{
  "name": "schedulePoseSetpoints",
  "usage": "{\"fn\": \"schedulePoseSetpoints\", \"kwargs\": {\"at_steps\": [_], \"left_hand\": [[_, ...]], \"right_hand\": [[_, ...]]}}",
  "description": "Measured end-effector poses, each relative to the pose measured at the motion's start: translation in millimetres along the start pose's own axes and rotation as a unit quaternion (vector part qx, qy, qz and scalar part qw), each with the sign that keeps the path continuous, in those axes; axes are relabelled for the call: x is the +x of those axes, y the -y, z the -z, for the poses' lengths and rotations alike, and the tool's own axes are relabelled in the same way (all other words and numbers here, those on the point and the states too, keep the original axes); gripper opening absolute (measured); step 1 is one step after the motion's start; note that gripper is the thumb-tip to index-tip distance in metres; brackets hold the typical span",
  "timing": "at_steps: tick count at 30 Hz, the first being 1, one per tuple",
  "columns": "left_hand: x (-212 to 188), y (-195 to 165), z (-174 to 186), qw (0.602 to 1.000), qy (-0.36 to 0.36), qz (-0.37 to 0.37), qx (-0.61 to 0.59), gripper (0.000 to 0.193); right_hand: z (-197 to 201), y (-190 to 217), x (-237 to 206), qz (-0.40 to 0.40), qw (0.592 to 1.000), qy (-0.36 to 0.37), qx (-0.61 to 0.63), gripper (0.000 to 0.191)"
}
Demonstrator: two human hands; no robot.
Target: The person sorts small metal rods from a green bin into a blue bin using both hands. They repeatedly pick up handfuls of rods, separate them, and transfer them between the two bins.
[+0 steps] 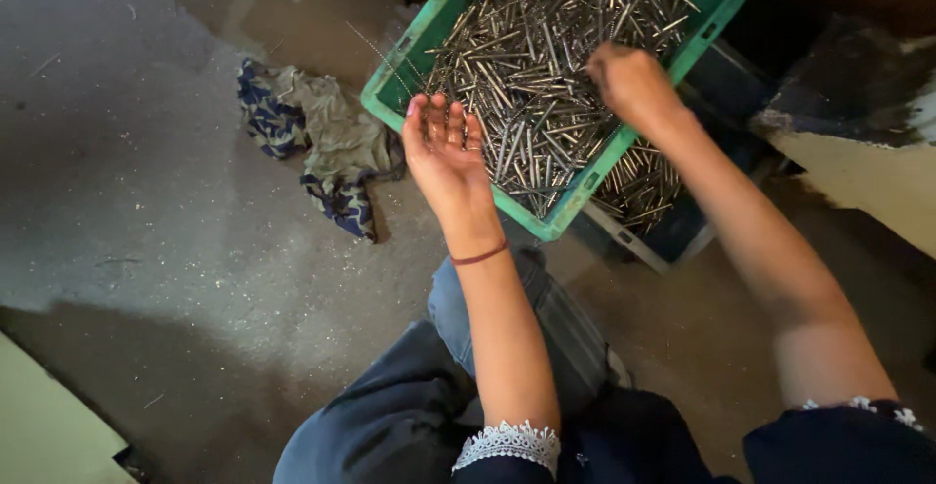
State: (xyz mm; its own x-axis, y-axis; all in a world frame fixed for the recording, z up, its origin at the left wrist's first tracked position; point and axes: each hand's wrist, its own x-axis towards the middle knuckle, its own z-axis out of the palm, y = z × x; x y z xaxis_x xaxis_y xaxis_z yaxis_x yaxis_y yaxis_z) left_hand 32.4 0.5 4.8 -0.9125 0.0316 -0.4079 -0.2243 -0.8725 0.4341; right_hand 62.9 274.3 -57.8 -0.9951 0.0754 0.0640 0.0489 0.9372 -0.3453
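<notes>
Concrete floor (146, 201) bears a green crate (575, 196) of metal pins (526, 65); left hand (444, 148) open-palmed, right hand (629, 79) curled among pins.

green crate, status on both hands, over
Left hand open, palm up, at green crate rim. Right hand down in metal pins, grip hidden. Rag on floor alongside, clear.

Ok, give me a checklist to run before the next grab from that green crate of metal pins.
1. Left hand open, palm up, ready to receive: ok.
2. Right hand down on the metal pins: ok.
3. Right hand actually gripping pins: cannot tell, fingers curled under.
4. Green crate stocked with pins: ok.
5. Crate sitting level: not ok, it tilts on a dark bin.
6. Cloth clear of the crate: ok, beside it on the floor.
</notes>
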Motion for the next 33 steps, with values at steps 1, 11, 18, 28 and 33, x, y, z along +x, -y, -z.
{"fn": "schedulePoseSetpoints", "kwargs": {"at_steps": [1, 11, 18, 28, 33], "left_hand": [[0, 0, -1, 1.000, -0.004, -0.012, 0.026, 0.026], [-1, 12, -4, 0.999, 0.029, 0.038, 0.019, 0.030], [0, 15, -9, 0.994, 0.021, 0.054, 0.093, 0.039], [7, 31, -2, 0.994, -0.017, 0.101, -0.024, 0.030], [16, -16, 27, 0.992, 0.023, -0.013, -0.125, 0.022]], "right_hand": [[5, -1, -1, -0.061, 0.997, 0.020, 0.047, 0.018], [-9, 14, 2, -0.014, 0.998, 0.002, -0.063, 0.019], [28, 23, 3, -0.146, 0.970, -0.077, 0.177, 0.018], [67, 107, 14, 0.075, 0.974, -0.069, 0.203, 0.016], [9, 117, 3, 0.285, 0.956, 0.070, 0.002, 0.010]]}}
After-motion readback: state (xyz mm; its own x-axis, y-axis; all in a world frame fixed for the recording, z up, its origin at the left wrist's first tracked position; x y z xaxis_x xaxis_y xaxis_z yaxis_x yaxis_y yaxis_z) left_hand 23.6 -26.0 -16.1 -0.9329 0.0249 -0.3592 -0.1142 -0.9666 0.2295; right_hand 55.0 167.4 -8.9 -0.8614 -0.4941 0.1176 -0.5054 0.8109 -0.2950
